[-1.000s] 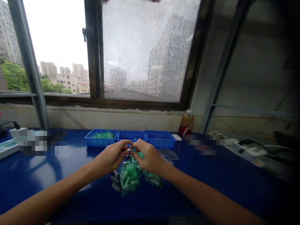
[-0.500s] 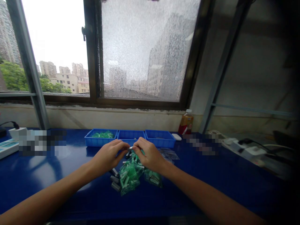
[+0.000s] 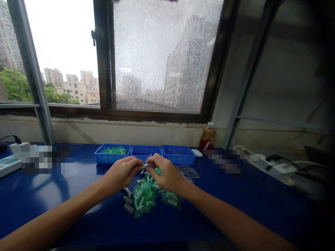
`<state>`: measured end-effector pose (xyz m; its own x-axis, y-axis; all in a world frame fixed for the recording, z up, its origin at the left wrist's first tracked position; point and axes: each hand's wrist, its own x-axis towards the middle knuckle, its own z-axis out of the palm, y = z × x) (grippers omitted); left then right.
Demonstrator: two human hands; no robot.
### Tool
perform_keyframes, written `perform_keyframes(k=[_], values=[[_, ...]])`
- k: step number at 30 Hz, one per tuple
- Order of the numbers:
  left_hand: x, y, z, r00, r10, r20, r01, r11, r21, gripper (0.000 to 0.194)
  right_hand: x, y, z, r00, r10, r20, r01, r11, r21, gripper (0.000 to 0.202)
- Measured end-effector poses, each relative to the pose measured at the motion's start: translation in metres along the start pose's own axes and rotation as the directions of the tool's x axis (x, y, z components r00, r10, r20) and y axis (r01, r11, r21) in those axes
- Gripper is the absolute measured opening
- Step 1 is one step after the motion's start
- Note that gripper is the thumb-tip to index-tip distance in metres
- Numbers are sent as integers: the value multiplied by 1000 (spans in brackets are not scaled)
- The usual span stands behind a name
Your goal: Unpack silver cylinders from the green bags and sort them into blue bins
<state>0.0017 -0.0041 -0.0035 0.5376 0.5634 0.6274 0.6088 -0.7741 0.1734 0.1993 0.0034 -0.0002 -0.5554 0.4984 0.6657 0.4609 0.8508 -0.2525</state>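
Observation:
Between the fingertips of both hands is a small light-grey bar-shaped piece (image 3: 145, 166), too small to name more exactly. My left hand (image 3: 124, 171) pinches its left end, and my right hand (image 3: 164, 171) grips the right end with thumb and fingers. Just below the hands lies a heap of green plastic bags (image 3: 145, 195) with pale stick-like pieces inside. Several dark grey blocks (image 3: 128, 204) rest at the heap's left edge. Another greenish clear bag (image 3: 170, 198) sits under my right wrist.
Three joined blue bins (image 3: 146, 150) stand behind the hands; the left one holds green bags. Clear plastic bags (image 3: 188, 172) lie right of the right hand. Farther back are a bottle (image 3: 207, 136) and a white object (image 3: 197, 152). Power strips and cables (image 3: 277, 169) are at right.
The right hand's fingers have shifted slightly left and regripped around the grey piece, which now sits a little lower and more tilted. The bags and bins are unmoved.

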Motion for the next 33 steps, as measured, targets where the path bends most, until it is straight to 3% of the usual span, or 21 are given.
perform_keyframes(k=[5,13,22,29,33], values=[[0,-1,1,1000,-6,12,6,1000,24,14,0,2,1,1000,10,-3,-10,1000,7,8],[-1,1,1,999,6,44,-9,998,65,17,2,4,1,999,-4,47,5,1000,-22,32],[-2,10,-4,999,-22,34,21,1000,15,17,3,4,4,999,36,19,-35,999,-13,35],[0,6,-5,998,-58,-7,58,997,56,20,0,0,2,996,75,41,-77,996,42,16],[0,6,-7,998,-42,49,38,996,79,23,0,-1,1,998,50,42,-50,999,2,15]])
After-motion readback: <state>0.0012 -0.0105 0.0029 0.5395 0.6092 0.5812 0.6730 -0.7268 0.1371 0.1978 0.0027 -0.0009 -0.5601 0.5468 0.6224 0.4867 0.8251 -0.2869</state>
